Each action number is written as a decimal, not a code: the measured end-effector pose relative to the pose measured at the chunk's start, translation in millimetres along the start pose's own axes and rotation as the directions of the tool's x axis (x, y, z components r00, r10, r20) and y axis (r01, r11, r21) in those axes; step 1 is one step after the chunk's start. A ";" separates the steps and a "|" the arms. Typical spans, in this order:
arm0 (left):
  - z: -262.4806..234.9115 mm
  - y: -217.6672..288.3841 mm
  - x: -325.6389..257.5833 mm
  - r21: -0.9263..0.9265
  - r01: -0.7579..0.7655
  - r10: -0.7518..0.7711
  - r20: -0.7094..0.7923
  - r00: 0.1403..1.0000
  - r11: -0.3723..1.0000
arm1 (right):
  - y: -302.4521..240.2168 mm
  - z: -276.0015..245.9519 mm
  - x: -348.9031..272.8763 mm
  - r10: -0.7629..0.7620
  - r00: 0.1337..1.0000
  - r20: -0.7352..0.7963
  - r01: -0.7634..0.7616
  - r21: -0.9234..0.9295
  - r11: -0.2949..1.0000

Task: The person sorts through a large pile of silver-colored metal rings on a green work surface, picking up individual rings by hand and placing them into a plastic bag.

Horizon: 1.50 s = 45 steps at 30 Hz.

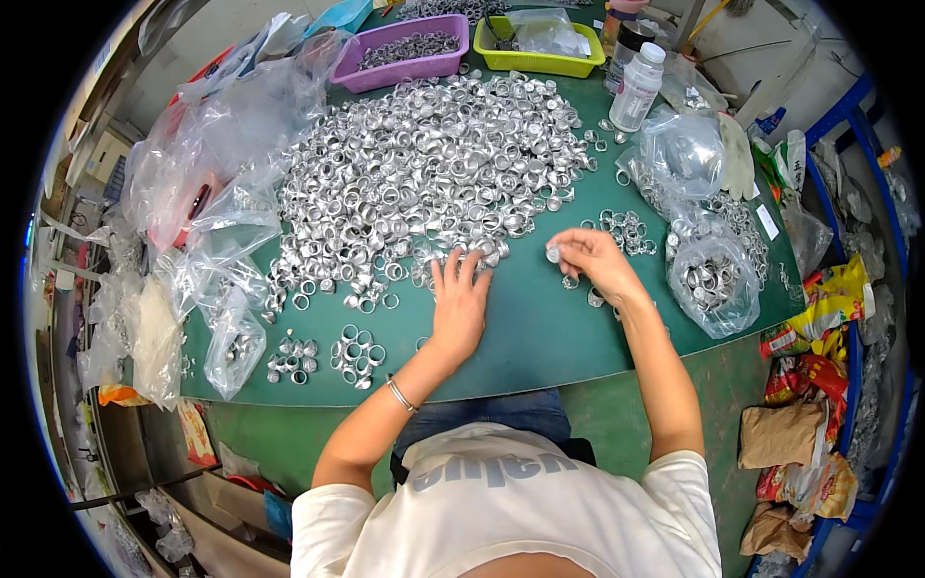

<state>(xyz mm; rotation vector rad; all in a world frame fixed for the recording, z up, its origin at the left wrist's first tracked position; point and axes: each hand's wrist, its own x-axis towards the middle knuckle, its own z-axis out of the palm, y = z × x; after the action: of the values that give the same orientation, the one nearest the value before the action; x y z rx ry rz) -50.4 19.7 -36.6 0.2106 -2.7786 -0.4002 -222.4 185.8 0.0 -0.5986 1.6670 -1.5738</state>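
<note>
A large heap of silver-coloured metal rings (424, 159) covers the middle of the green table. My left hand (461, 313) rests at the heap's near edge, its fingers spread over a few rings and gripping none that I can see. To the right, my right hand (595, 262) pinches one ring (553, 254) between thumb and fingertips, above bare green tabletop. A few loose rings lie just under that hand. Beyond it sits a small group of rings (624, 231). Two more groups lie near the table's front edge at left, one of open bands (356, 354) and one of chunkier rings (292, 360).
Clear plastic bags (241, 125) crowd the left side. At the back stand a purple basket (405, 65) of rings and a yellow-green basket (540, 62). A white bottle (638, 89) stands back right. An open bag of rings (713, 284) lies at right, near blue shelving (858, 125).
</note>
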 end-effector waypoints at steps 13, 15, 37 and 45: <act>-17.2 62.1 7.8 -0.794 -0.013 -0.026 -0.036 0.999 0.608 | -3.7 8.6 -68.9 0.245 0.937 0.250 -0.316 0.304 0.899; -17.0 63.5 5.3 -0.788 0.070 -0.075 0.030 0.997 0.612 | -6.1 2.1 -76.6 0.159 0.987 0.037 -0.161 0.040 0.986; 1.1 55.7 -3.7 -0.517 0.028 -0.038 -0.008 0.999 0.855 | 25.9 14.8 -47.3 -0.542 0.840 0.015 0.203 -0.936 0.289; 1.7 47.7 -8.4 -0.416 0.065 -0.067 0.008 0.998 0.907 | 27.7 -28.1 -33.6 -0.578 0.816 0.024 0.129 -0.982 0.141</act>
<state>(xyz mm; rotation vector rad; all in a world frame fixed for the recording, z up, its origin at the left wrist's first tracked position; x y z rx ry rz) -47.8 67.0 -26.4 0.2009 -2.6046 -0.9915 -219.5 232.9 -21.5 -1.5324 2.9809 -0.6453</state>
